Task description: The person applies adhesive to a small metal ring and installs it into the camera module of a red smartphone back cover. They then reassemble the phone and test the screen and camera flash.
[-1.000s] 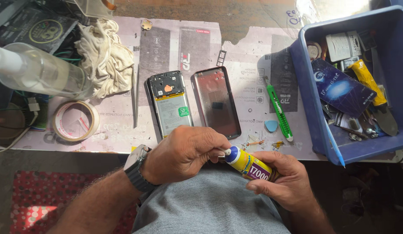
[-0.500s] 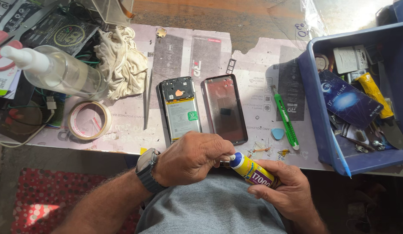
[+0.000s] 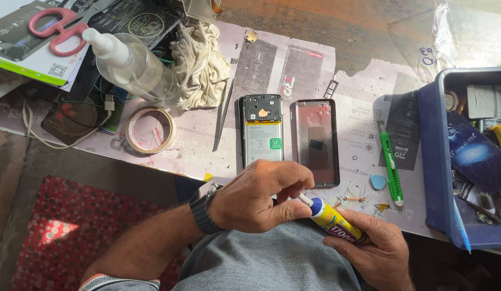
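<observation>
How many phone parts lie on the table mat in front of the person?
2. The opened phone body, with its battery showing, lies just above the left hand. The back cover lies right beside it. Smaller parts may be hidden in the blue bin.

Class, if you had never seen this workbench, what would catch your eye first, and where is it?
Near the bottom, the left hand pinches the nozzle of a yellow glue tube held by the right hand. Just above lie an opened phone and its back cover, side by side.
</observation>
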Available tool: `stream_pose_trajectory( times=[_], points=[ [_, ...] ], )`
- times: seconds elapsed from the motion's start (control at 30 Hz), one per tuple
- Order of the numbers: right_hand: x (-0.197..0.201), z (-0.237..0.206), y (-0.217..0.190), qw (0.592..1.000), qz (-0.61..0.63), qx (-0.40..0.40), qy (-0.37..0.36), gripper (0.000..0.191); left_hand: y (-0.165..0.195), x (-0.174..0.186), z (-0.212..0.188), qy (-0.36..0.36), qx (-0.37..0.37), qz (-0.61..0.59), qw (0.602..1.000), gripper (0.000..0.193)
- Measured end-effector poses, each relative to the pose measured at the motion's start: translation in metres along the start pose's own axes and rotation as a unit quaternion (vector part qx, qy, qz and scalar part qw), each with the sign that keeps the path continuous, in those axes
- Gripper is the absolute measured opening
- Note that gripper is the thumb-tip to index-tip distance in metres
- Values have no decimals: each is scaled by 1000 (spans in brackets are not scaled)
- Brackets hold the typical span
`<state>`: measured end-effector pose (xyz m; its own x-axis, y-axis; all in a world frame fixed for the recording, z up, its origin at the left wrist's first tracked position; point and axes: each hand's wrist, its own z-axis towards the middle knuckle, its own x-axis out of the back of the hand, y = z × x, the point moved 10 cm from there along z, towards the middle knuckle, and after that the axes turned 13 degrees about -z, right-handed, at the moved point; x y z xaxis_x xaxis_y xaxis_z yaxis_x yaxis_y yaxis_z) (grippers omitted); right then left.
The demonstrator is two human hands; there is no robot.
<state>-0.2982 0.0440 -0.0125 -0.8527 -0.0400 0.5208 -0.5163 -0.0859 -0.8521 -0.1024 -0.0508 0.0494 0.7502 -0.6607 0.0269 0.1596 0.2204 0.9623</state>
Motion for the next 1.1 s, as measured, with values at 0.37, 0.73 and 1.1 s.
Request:
stream_pose_trajectory(
  times=[0.37,0.73,1.1],
  points=[
    [5,1,-9,999,17,30,-10,56,3,-15,27,-73,40,-23,996,24],
    [52,-24,22,993,-1,-8,114,50,7,-44,74,-70,30,33,997,15],
    [108,-68,54,960,103,0,260,46,-66,-121,116,-183,-73,366,909,12]
  ],
)
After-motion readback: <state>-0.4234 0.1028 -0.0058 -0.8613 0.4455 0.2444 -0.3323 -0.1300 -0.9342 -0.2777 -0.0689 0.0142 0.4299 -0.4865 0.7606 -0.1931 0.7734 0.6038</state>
